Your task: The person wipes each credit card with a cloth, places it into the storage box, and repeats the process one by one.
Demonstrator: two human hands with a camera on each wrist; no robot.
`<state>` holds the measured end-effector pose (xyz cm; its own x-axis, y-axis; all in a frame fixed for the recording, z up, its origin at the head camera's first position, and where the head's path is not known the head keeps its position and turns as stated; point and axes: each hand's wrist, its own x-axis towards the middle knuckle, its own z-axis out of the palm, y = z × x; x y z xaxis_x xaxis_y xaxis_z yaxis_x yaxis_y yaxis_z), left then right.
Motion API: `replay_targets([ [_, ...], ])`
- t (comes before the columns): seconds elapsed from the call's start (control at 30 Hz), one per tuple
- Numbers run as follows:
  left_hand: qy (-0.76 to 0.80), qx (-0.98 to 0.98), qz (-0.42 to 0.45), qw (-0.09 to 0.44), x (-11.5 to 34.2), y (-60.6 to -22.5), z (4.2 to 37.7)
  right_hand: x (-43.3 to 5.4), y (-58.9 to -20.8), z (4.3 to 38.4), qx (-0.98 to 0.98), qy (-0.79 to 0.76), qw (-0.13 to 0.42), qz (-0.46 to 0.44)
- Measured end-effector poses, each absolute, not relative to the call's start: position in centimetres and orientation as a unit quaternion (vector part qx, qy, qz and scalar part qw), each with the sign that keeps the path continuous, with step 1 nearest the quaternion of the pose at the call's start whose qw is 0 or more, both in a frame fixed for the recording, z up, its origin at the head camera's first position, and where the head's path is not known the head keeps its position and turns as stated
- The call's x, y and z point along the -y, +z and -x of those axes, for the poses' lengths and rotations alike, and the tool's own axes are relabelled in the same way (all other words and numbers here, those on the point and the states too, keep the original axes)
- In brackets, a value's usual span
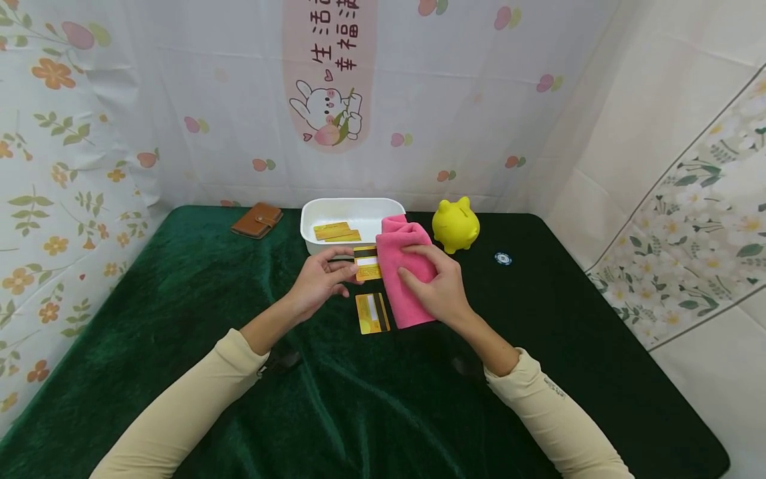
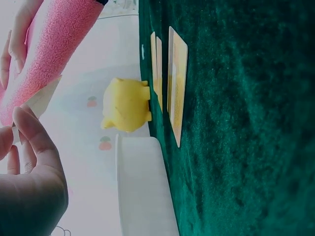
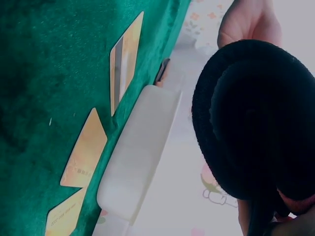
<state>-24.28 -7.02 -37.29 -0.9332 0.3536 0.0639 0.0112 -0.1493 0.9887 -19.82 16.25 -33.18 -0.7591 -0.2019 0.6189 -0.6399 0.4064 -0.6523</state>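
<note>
My left hand (image 1: 321, 283) pinches a yellow bank card (image 1: 368, 263) between thumb and fingers, its dark stripe and white strip facing me. A folded pink cloth (image 1: 402, 266) is in my right hand (image 1: 439, 286), which grips it at the card's right end. The left wrist view shows the held card (image 2: 44, 98) above the table, touching the cloth (image 2: 59, 44). Another yellow card (image 1: 372, 313) lies on the table below my hands. In the right wrist view, two more cards lie near it, one of them a gold card (image 3: 83, 152); a dark shape hides most of my right hand.
Behind my hands stands a white tray (image 1: 314, 207) with gold cards (image 1: 341, 231) in it. A brown wallet (image 1: 257, 220) lies to its left. On the right are a yellow piggy bank (image 1: 456, 225) and a poker chip (image 1: 503, 259). Green velvet (image 1: 239, 399) covers the table.
</note>
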Motion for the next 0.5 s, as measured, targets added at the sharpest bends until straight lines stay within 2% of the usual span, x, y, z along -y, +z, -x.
replay_targets([
  [0.2, 0.750, -0.633, -0.158, 0.111, 6.8, -37.5, 24.5, -15.8, -33.4, 20.0, 0.802, 0.479, 0.229, -0.274],
  [0.5, 0.753, -0.628, -0.160, 0.111, 6.9, -37.6, 24.5, -15.8, -36.0, 22.3, 0.789, 0.493, 0.224, -0.290],
])
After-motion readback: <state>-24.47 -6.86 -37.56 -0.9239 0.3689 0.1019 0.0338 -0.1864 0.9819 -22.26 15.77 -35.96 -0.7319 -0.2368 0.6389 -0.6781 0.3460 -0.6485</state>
